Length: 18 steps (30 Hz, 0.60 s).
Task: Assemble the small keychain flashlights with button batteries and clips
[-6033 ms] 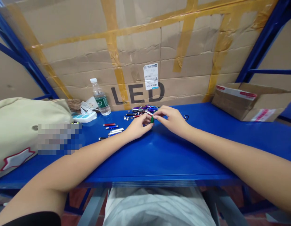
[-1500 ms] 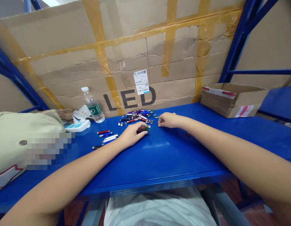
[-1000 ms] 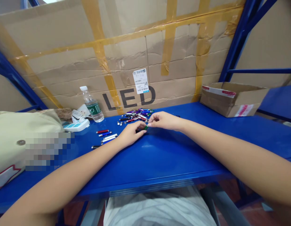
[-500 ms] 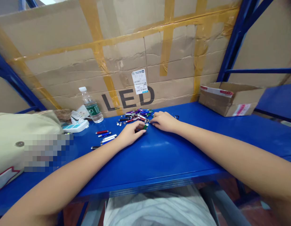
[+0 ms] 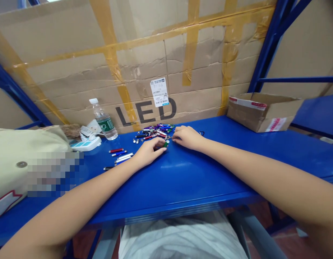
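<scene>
Left hand (image 5: 149,152) curled loosely on the blue metal shelf (image 5: 188,172), fingers bent over and pointing right, palm down. Hard to tell from this angle whether anything's actually pinched in there. Right hand (image 5: 186,138) just across from it, fingers slightly bent and low over the shelf, nothing clearly held.

Small green tube (image 5: 165,144) right between the two, up against the left hand's fingertips and just beside the right hand's. Too small to make out much more.

Just past the hands, a messy heap of mini pen flashlights (image 5: 155,131) in purple, red, blue and silver, with a few tiny silver caps (image 5: 135,140) scattered off its left edge. Further left, a loose bunch of red, blue, silver and black pen flashlights (image 5: 120,156), lying roughly side by side. Little dark key clip (image 5: 201,133) past the right hand.

Back left, a plastic water bottle (image 5: 103,120) with a green label, next to a white power strip (image 5: 86,144), and a big beige bag (image 5: 21,151) slumped at the far left. Open cardboard box (image 5: 260,113) over on the right, and a taped-up carton wall (image 5: 144,57) printed "LED" behind it all.
</scene>
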### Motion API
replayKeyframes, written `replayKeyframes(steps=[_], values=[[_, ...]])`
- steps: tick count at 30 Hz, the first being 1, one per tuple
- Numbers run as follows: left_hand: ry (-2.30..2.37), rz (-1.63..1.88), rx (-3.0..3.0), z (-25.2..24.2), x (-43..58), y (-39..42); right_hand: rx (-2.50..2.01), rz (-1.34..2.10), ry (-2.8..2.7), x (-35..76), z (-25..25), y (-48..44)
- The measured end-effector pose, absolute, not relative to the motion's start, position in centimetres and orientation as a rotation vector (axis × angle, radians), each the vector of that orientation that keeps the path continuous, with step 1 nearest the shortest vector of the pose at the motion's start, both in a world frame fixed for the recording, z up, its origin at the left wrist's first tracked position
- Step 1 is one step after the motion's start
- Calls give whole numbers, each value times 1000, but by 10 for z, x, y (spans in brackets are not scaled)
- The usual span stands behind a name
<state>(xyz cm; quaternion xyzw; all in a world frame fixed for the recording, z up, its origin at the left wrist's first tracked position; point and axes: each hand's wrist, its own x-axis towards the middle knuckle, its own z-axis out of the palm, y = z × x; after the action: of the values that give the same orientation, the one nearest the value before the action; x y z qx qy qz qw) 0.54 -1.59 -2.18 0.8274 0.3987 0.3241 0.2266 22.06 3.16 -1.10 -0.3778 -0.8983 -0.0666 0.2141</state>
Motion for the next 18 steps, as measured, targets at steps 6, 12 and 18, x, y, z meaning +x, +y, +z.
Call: replayKeyframes(steps=[6, 12, 18], values=[[1097, 917, 2207, -21, 4, -15, -677, 164, -2132, 216, -1, 13], [1068, 916, 2175, -22, 2, -12, -508, 0, -2280, 211, -5, 12], [1061, 945, 2125, -23, 2, -10, -516, -161, -2345, 213, -5, 14]])
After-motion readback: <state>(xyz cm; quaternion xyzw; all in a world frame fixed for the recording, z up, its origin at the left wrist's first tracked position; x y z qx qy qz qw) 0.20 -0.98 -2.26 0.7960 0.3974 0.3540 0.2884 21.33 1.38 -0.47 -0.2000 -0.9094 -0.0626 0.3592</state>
